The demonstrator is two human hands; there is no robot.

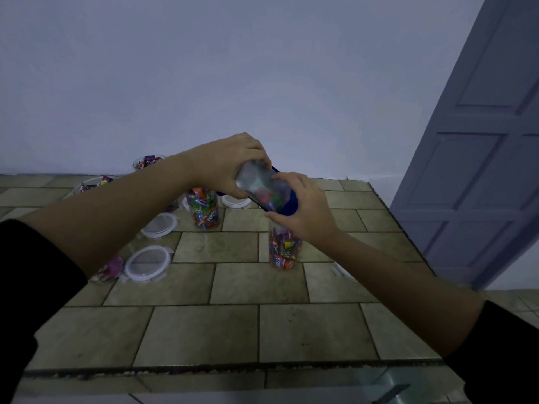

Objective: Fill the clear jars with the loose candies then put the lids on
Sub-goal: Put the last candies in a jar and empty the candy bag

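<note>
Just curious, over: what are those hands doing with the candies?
Left hand grips tilted clear tub. Right hand holds blue piece atop jar. Lids lie aside, nothing blocking.

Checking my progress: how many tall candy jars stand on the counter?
2. The back jar stands below the left hand; the front jar stands under the right hand. Others may be hidden.

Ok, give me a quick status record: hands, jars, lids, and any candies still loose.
left hand: grips upper end of tilted clear container
right hand: holds the container's blue lower end, above near jar
near jar: upright on tiled counter, partly filled, mouth hidden by right hand
far jar: upright, packed with candies
lids: two flat on the counter, left side
loose candies: in open tubs at back left
</note>
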